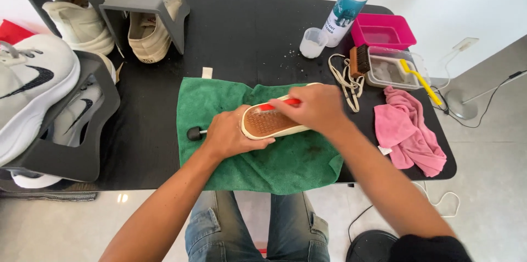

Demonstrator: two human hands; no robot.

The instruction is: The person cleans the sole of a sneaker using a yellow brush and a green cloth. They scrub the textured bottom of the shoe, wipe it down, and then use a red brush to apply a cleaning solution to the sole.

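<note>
Gripping the heel of an upturned shoe point(270, 122) with the left hand point(230, 133), pressing a red brush point(285, 102) to its brown sole with the right hand point(313, 108), resting on a green towel point(219, 102) at the table's point(247, 31) front edge, pink cloth point(409, 130) lying toward the right edge.

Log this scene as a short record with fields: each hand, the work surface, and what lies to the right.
left hand: steadies the shoe, sole up
right hand: holds a red-handled brush on the sole
surface: green towel on black table
right side: pink cloth, clear tub with yellow brush, pink tub, spray bottle, laces
</note>
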